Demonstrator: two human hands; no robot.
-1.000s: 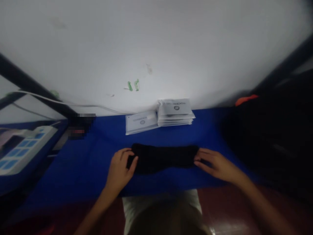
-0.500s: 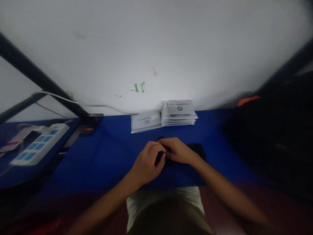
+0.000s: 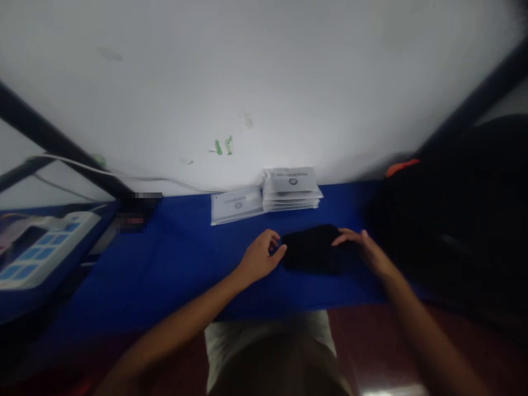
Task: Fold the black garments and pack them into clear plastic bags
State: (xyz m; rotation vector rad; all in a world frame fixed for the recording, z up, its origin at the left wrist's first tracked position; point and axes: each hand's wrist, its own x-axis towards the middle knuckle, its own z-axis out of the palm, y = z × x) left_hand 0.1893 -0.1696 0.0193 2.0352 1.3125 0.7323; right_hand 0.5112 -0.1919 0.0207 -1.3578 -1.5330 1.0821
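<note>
A folded black piece that looks like cloth (image 3: 311, 250) lies flat on the blue tabletop in front of me. Beside its left edge is my left hand (image 3: 259, 258), fingers loosely curled and the thumb apart from them, with nothing visible between. The thumb tip comes up to the black edge; whether it touches, I cannot tell. Over the right end of the cloth, my right hand (image 3: 363, 247) has its fingers stretched out and resting on the upper right corner. Behind, against the wall, stand a stack of white printed packets (image 3: 292, 190) and one flat packet (image 3: 237, 205).
A white power strip (image 3: 49, 247) with blue sockets sits on a surface at the left. A pale cable (image 3: 144, 179) runs along the wall. Large dark material (image 3: 449, 236) with an orange patch (image 3: 402, 166) takes up the right side. The blue table's (image 3: 185, 269) front edge is near my lap.
My hands were together over the black cloth; now they are apart, the right one moved to the right. The cloth lies spread flat between them. The view has shifted slightly right.
</note>
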